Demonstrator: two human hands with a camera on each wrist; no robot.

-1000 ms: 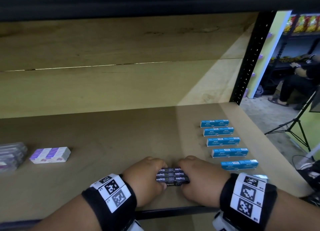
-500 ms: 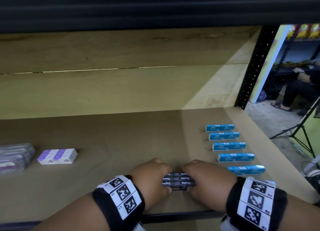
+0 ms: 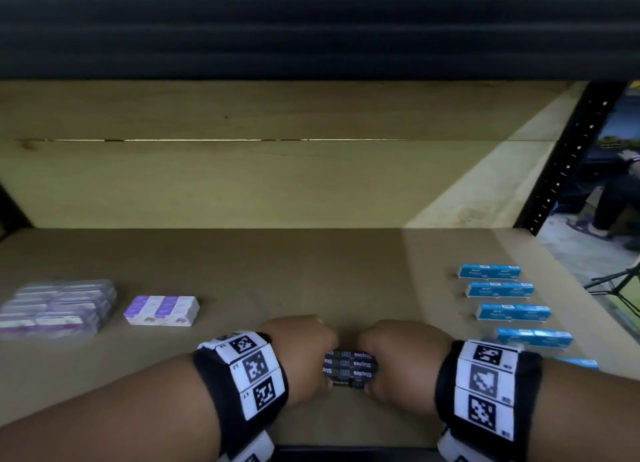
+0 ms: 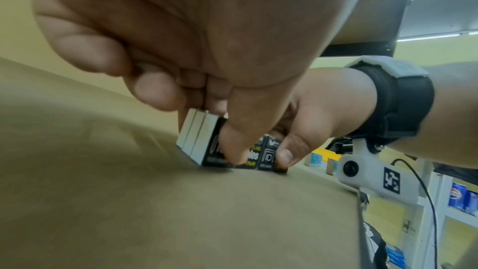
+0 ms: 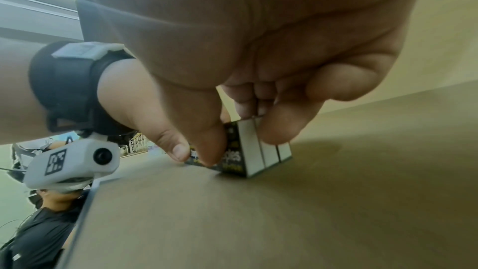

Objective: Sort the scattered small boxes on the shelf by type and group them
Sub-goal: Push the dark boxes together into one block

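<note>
Pinching a row of black staple boxes [image 3: 350, 368] from either end, the left hand [image 3: 300, 354] and right hand [image 3: 403, 357] grasp it with curled fingers [image 4: 285, 154] near the shelf's [image 3: 277, 271] front edge. Blue boxes [image 3: 504, 290] line the right; purple boxes [image 3: 161, 309] sit far left.

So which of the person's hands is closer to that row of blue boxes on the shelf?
Right. The right hand grips the black staple boxes just beside the blue staple boxes; the left hand grips the black boxes' far end, farther from the blue row.
</note>
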